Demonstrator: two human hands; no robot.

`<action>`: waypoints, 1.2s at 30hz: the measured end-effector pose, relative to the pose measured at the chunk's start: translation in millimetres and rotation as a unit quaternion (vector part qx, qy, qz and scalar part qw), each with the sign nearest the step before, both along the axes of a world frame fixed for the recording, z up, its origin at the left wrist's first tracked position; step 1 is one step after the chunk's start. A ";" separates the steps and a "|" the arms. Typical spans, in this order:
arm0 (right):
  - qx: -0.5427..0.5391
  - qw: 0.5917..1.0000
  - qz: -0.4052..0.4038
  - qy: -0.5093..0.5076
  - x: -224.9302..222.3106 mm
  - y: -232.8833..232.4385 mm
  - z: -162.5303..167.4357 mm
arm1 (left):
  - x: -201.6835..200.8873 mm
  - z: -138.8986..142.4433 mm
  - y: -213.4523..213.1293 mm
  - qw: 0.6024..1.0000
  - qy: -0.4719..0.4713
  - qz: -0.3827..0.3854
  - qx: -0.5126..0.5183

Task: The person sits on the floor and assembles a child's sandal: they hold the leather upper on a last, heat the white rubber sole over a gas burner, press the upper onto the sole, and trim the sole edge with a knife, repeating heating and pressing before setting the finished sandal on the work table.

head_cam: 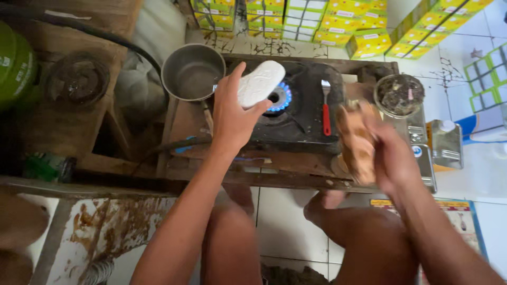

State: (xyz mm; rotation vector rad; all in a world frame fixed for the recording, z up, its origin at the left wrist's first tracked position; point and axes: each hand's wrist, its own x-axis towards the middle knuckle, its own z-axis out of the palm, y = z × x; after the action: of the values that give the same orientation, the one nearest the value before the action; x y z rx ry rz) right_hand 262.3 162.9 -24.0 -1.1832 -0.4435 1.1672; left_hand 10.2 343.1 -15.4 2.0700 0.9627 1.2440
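Head view. My left hand (232, 113) holds a white shoe sole (260, 83), thumb along its near edge and fingers behind its left side. The sole is tilted, its far end raised, directly over the lit burner (278, 97) of the black gas stove (296, 119). A ring of blue flame shows just to the right of the sole. I cannot tell whether the sole touches the burner grate.

My right hand (391, 158) is closed around a tan, mottled object (356, 142), held upright at the near right corner of the stove. Both the hand and the object are motion-blurred, so I cannot tell what kind of object it is.

A fork with a red handle (326, 108) lies on the stove top, right of the burner, tines pointing far. A metal pot (193, 72) stands at the far left of the stove, just beside my left hand. A round tin (400, 95) with dark contents sits at the far right. A rectangular metal can (444, 143) stands further right on the white tiled floor.

The stove rests on a low wooden frame (274, 177). A green gas cylinder (16, 66) stands at the far left edge, with a black hose (105, 34) running from it toward the pot. Yellow and green boxes (338, 21) are stacked along the far side. My knees are in view at the near edge, below the frame.
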 end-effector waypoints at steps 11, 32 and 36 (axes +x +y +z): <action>0.034 0.806 0.086 -0.584 -63.3 186.1 51.8 | -47.2 26.2 -68.7 0.837 -0.443 -0.028 -0.321; 0.178 0.447 0.211 -0.851 -38.3 179.4 43.0 | -55.9 -4.2 -113.3 0.728 -0.404 -0.073 -0.549; 0.067 0.583 0.205 -0.783 -31.0 168.5 42.2 | -33.8 -9.5 -83.9 0.793 -0.372 -0.076 -0.476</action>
State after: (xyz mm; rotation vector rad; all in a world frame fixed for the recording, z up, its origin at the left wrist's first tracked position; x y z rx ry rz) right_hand 231.4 331.4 18.2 -1.7827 -2.1928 0.0345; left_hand -23.5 259.2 -24.9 0.7368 0.7537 1.0093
